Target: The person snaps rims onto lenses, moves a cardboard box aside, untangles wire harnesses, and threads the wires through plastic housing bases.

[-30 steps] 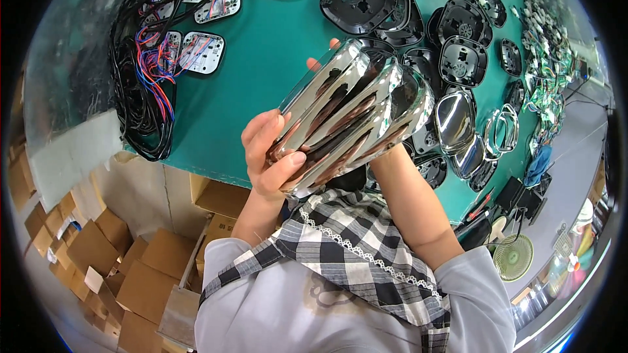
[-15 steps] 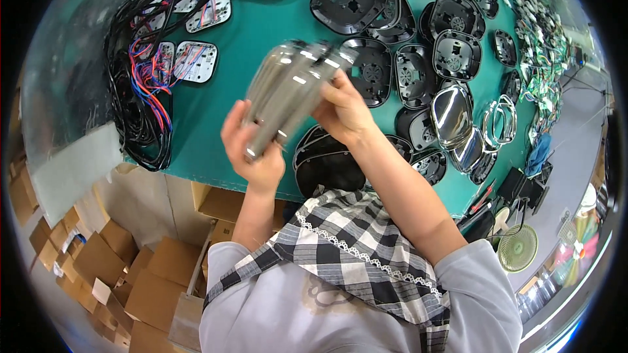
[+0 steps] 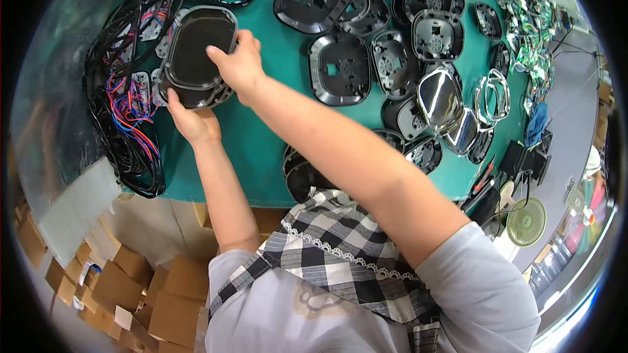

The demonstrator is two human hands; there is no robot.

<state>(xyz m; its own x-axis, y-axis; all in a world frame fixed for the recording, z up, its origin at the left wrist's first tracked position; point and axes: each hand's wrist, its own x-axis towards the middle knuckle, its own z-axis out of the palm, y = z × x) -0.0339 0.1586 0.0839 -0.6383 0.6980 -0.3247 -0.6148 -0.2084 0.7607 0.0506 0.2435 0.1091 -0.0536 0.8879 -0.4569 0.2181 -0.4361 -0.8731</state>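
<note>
Toward the left of the table I hold a small stack of dark smoky covers [image 3: 201, 46], oval-cornered and shiny, with paler clear rims. My left hand [image 3: 193, 122] grips its near edge from below, the thumb on the rim. My right hand [image 3: 239, 65] is closed round the right side, its thumb lying over the dark face; some fingers are hidden. Beneath and beside the stack are small pale circuit boards [image 3: 142, 85] with red and blue wires [image 3: 124, 114]. Thick black cables [image 3: 98, 91] run along their left side.
Black plastic housings [image 3: 339, 68] spread across the middle and right of the green table [image 3: 252, 167]. Glossy covers [image 3: 439, 98] and clear rings [image 3: 492, 101] lie farther right, before a heap of wired green boards [image 3: 533, 59]. A black tray-like part [image 3: 304, 180] sits at the near edge.
Both hands have carried the covers from mid-table to the left, beside the wired boards. The stack has turned so its broad dark face shows. The view has shifted slightly.
</note>
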